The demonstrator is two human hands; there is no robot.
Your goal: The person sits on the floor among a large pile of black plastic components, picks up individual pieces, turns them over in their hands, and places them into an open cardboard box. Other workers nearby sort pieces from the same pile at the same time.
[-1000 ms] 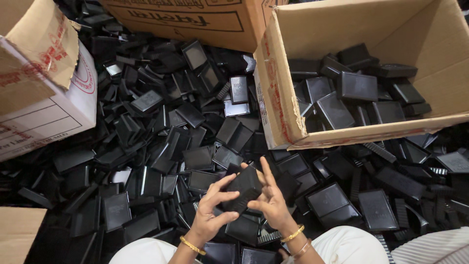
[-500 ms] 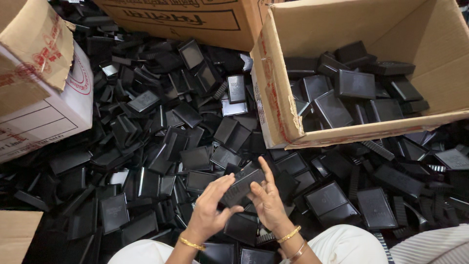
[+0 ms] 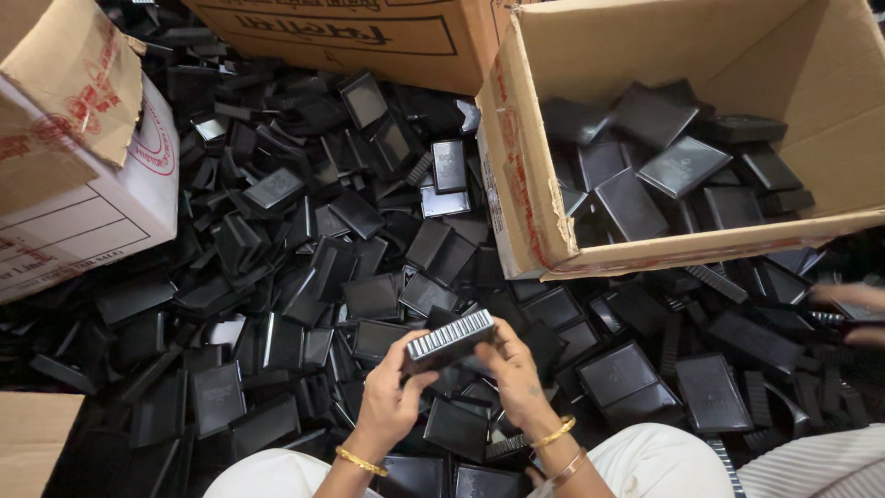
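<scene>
Black plastic ribbed case [image 3: 449,338] clamped between left hand [image 3: 392,398] and right hand [image 3: 516,373]; brown cardboard box [image 3: 525,184] partly filled, floor heap [image 3: 304,267] mostly unsorted.

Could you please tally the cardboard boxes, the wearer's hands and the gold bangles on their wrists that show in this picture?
Cardboard boxes: 4 (open box with black cases, top box, left box, bottom-left corner)
Hands: 2 (left hand, right hand)
Gold bangles: 3 (one left, two right)
Total: 9
</scene>
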